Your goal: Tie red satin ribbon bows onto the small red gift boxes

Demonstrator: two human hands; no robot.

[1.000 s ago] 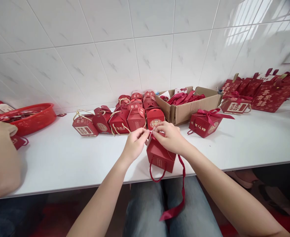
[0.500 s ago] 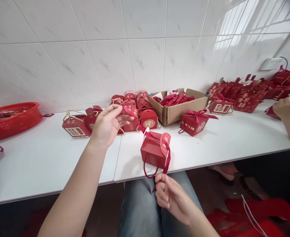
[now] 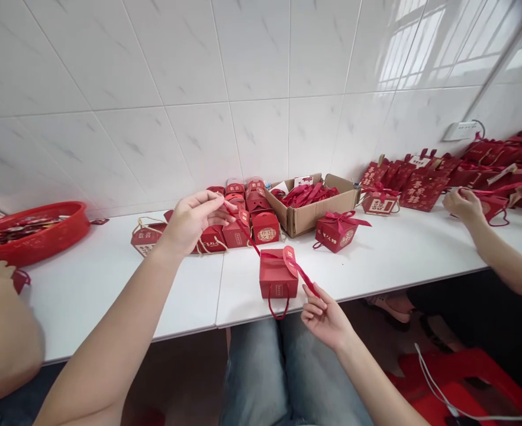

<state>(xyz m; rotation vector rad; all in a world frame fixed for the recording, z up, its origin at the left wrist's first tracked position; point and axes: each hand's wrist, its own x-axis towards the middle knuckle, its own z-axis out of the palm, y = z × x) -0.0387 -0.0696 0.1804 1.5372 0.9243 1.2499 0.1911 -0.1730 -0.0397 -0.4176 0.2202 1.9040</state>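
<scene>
A small red gift box (image 3: 275, 273) with a rounded flap and a twisted cord handle sits near the table's front edge. A dark red ribbon (image 3: 245, 229) runs across its top, drawn taut between my hands. My left hand (image 3: 196, 219), up and to the left of the box, pinches one end between thumb and fingers. Low on the right, just past the table edge, my right hand (image 3: 324, 313) grips the other end. To the right stands a second red box (image 3: 338, 232) with a ribbon bow on top.
Behind the box is an open cardboard box (image 3: 303, 220) of red ribbons, beside several red gift boxes (image 3: 265, 228). A red plastic basin (image 3: 72, 228) stands at left. Co-workers' arms (image 3: 494, 236) reach in from both sides. Red bags (image 3: 425, 189) line the right wall.
My right hand has moved up and right, drawing its ribbon end out to the right. The gift box now sits squarer to me. The left co-worker's arm has come further into view.
</scene>
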